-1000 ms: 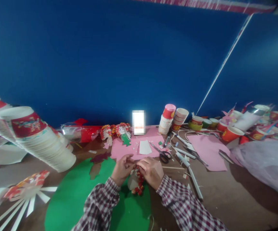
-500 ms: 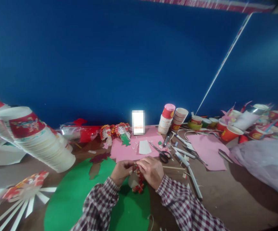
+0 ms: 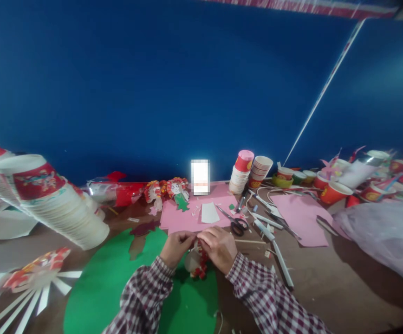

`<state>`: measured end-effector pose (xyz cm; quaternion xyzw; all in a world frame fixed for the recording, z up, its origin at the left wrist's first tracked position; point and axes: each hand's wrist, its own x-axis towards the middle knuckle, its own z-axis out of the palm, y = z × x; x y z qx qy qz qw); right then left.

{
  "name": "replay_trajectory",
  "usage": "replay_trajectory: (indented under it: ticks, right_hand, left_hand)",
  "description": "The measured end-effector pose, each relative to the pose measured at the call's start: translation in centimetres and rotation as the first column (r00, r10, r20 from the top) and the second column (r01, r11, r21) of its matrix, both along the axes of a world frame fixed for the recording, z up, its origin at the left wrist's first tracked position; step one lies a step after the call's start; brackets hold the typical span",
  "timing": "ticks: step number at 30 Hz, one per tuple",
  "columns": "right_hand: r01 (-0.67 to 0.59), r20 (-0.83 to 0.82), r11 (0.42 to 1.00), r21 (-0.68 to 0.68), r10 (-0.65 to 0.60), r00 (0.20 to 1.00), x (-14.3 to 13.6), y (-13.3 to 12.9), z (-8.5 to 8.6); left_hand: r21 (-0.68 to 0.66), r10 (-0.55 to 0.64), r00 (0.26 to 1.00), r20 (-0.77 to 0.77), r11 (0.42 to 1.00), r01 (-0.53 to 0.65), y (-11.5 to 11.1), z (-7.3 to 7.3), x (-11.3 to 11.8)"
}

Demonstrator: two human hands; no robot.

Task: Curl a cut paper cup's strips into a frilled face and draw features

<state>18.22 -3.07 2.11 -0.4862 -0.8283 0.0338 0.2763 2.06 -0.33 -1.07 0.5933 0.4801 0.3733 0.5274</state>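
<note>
Both my left hand (image 3: 177, 250) and right hand (image 3: 218, 247) pinched the small red-and-cream curled paper piece (image 3: 200, 270) by its far edge, above the large rounded green paper sheet (image 3: 100, 283), probably to steady so small a thing.

On the brown counter (image 3: 320, 287), a green sheet (image 3: 100, 287) is lying; pink paper (image 3: 299, 218) and a stick (image 3: 250, 241) are lying too.

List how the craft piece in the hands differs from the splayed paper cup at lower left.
The craft piece is held between left hand and right hand; the splayed paper cup lies free. The craft piece looks compact, while the splayed paper cup spreads long white strips. Both show red.
</note>
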Motion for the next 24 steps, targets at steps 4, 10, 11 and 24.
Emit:
replay_trajectory:
  ticks: [4, 10, 11, 24]
  right_hand:
    - [0.018, -0.03, 0.999, -0.04, -0.019, 0.999, -0.03, 0.04, -0.19]
    - [-0.009, -0.071, 0.998, -0.06, 0.004, 0.997, 0.09, 0.1, -0.28]
    - [0.0, -0.076, 0.998, -0.061, -0.004, 0.997, 0.08, 0.1, -0.28]
    - [-0.033, -0.057, 0.999, -0.03, 0.031, 0.998, 0.19, 0.11, -0.26]
  left_hand:
    - [0.01, 0.008, 1.0, -0.008, 1.0, -0.008, 0.1, 0.4, -0.01]
    - [-0.041, 0.028, 0.999, 0.036, 0.999, -0.027, 0.1, 0.93, 0.06]
    - [-0.046, 0.045, 0.996, 0.071, 0.998, -0.041, 0.13, 0.92, 0.08]
    - [-0.045, -0.041, 0.998, 0.042, 0.998, 0.043, -0.02, 0.57, 0.02]
